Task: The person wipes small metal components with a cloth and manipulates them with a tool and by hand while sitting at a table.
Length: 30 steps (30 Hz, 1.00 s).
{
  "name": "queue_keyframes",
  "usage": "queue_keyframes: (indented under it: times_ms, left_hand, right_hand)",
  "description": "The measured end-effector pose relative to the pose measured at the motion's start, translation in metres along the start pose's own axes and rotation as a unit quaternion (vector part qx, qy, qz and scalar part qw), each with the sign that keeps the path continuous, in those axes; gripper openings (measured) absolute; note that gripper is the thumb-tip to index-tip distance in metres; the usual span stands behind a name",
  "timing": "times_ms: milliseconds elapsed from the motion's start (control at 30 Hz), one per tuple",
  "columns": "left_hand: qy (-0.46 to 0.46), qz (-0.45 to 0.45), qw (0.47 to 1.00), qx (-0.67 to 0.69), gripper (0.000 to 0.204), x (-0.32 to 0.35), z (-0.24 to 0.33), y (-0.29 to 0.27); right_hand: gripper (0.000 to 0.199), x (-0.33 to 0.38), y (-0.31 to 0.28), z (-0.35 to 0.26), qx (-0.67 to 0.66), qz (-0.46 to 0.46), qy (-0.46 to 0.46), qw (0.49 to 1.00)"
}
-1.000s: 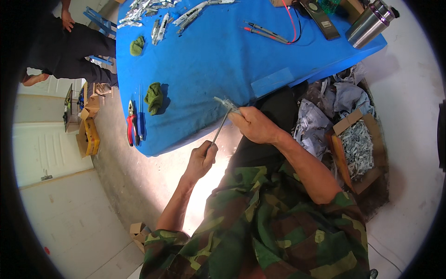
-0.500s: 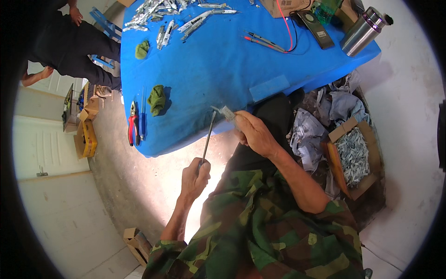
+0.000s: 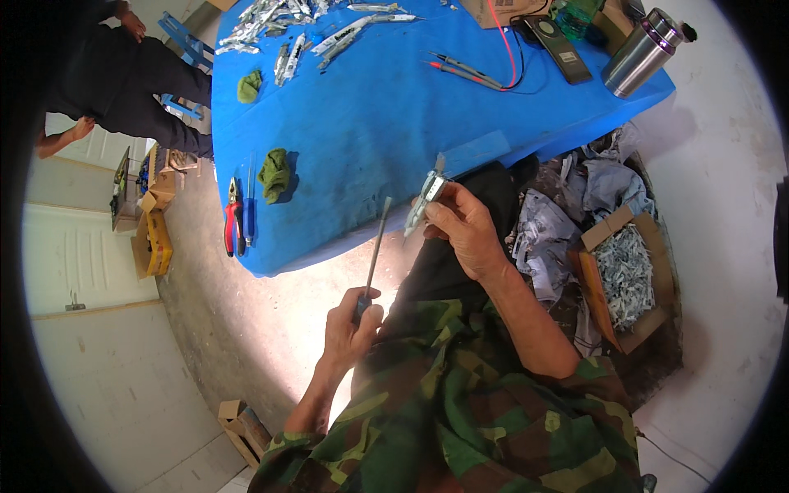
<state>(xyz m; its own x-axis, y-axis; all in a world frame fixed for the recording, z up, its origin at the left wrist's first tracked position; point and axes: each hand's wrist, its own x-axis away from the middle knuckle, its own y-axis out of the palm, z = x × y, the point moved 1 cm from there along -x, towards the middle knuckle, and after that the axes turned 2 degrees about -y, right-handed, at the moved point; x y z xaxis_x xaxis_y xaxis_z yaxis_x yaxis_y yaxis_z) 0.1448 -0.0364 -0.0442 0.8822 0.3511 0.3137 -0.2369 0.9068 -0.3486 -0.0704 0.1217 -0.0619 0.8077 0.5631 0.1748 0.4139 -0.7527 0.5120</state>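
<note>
My left hand (image 3: 348,330) is closed around the dark handle of a screwdriver (image 3: 377,246), its long shaft pointing up and away from me. Between the thumb and fingers of my right hand (image 3: 467,230) is a small silver-grey part (image 3: 426,197), slim and slotted, tilted with its far end over the blue table's edge. The screwdriver tip and this part are apart. On the blue-covered table (image 3: 345,123) lie a green cloth (image 3: 274,175), red-handled pliers (image 3: 233,218) and a blue-handled screwdriver (image 3: 250,209).
Many similar silver parts (image 3: 267,25) are heaped at the table's far left. Test probes (image 3: 467,72), a meter (image 3: 559,51) and a steel flask (image 3: 643,54) are at the far right. A cardboard box of metal pieces (image 3: 625,275) stands right of my leg. Another person (image 3: 123,78) stands far left.
My right hand has turned the silver part more upright and drawn it away from the screwdriver tip. My left hand has shifted slightly right and down, still holding the screwdriver.
</note>
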Motion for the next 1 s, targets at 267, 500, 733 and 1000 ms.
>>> queue_keyframes:
  times_ms: [267,500,733,1000]
  left_hand:
    - [0.005,-0.015,0.998,-0.066,0.032,0.005,0.003,0.009]
    - [-0.023,-0.034,0.997,-0.071,0.032,0.002,0.016,0.011]
    - [-0.065,-0.055,0.995,-0.046,0.035,0.000,0.020,0.011]
    - [-0.111,-0.057,0.992,-0.022,0.036,0.002,0.027,0.017]
  right_hand:
    - [0.036,-0.007,-0.004,0.001,-0.082,0.036,-0.032,0.996]
    - [0.038,-0.007,-0.006,0.006,-0.105,0.061,-0.043,0.992]
    - [0.033,-0.007,-0.007,0.009,-0.097,0.054,-0.050,0.992]
    - [0.025,-0.006,-0.006,0.014,-0.018,0.065,-0.086,0.994]
